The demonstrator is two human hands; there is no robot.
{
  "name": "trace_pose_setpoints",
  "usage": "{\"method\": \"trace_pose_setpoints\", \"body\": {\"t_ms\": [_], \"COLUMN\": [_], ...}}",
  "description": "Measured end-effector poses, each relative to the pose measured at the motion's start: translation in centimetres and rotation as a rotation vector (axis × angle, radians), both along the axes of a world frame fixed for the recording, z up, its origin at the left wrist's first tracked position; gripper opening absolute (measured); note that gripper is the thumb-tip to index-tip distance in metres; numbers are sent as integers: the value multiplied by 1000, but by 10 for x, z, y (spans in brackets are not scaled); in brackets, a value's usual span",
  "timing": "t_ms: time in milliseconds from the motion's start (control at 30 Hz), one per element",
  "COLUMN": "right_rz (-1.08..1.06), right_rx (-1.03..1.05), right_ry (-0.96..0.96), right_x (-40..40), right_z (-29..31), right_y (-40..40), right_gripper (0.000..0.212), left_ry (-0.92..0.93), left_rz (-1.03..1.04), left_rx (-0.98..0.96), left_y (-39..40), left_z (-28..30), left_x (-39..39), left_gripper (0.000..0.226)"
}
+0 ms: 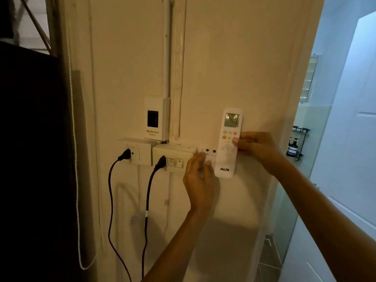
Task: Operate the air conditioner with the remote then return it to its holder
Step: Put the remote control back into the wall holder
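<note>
While the right hand (pixel 257 148) grips the remote (pixel 228 142) upright, the left hand (pixel 198 176) pinches the holder (pixel 209 154). Steady the holder, then slide the remote straight.

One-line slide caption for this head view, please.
Right hand holds the white AUX remote upright against the cream wall while the left hand steadies the white wall holder beside it.

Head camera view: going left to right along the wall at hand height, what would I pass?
Beaded blind cord → left socket box with a black plug → switch plate with a second plug → left hand → AUX remote → right hand → bottles on a rack through the doorway.
</note>
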State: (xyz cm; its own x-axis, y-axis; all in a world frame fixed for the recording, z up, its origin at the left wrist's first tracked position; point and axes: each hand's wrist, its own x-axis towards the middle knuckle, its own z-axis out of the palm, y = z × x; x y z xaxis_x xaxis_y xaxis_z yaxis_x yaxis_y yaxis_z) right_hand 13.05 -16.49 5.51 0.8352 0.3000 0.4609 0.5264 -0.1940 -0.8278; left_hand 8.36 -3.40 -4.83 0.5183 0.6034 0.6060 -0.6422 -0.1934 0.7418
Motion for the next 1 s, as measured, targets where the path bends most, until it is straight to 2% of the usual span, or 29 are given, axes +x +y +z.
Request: {"method": "trace_pose_setpoints", "body": {"t_ms": [167,267,633,1000], "right_rz": [-33,-40,-128,-213], "right_rx": [27,56,126,41], "right_ry": [-12,-27,-61,-101], "right_x": [3,5,9,4], "right_z": [5,8,32,20], "right_y": [-5,-2,31,52], "right_gripper": [24,27,35,33], "left_ry": [94,121,187,177], "left_rz": [122,152,337,263], "left_rx": [186,182,269,294], "left_y": [-12,-16,-27,-21], "left_z": [-17,-21,-28,-32], "left_x": [15,23,37,35], "left_gripper": [66,77,72,74]}}
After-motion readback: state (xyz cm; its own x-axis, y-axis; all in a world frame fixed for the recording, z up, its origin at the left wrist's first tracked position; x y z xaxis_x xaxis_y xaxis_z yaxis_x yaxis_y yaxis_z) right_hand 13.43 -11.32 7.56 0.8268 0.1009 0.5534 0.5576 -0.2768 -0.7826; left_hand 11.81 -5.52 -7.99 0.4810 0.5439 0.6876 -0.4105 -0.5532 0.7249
